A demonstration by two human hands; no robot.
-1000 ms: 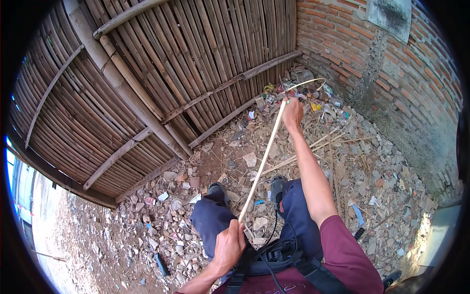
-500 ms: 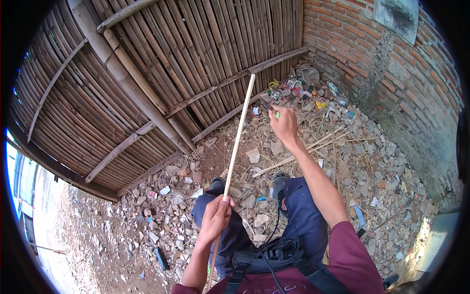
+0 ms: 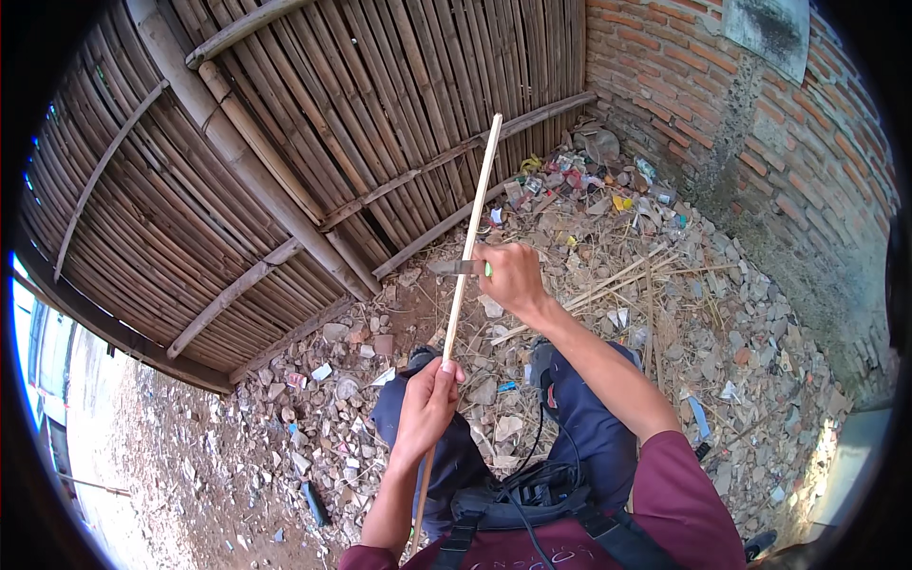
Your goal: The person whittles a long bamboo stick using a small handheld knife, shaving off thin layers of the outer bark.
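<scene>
A long pale strip of split bamboo point(image 3: 480, 190) slants up from beside my lap toward the bamboo wall. My left hand point(image 3: 429, 404) is closed around its lower part, thumb lying along it. My right hand point(image 3: 515, 278) grips a knife point(image 3: 458, 268) with a green spot at its handle end. The blade lies across the strip, partway up, pointing left. Fingers wrapped round the handle hide most of it.
A bamboo-slat wall point(image 3: 380, 104) rises ahead and left, meeting a brick wall point(image 3: 684, 85) on the right. Stones and litter point(image 3: 579, 180) cover the ground. More bamboo strips point(image 3: 617, 285) lie to the right of my shoes. A dark bottle-like object point(image 3: 314, 503) lies at the lower left.
My right hand has come down and left, bringing the knife blade across the bamboo strip. My left hand and the strip have shifted slightly upward.
</scene>
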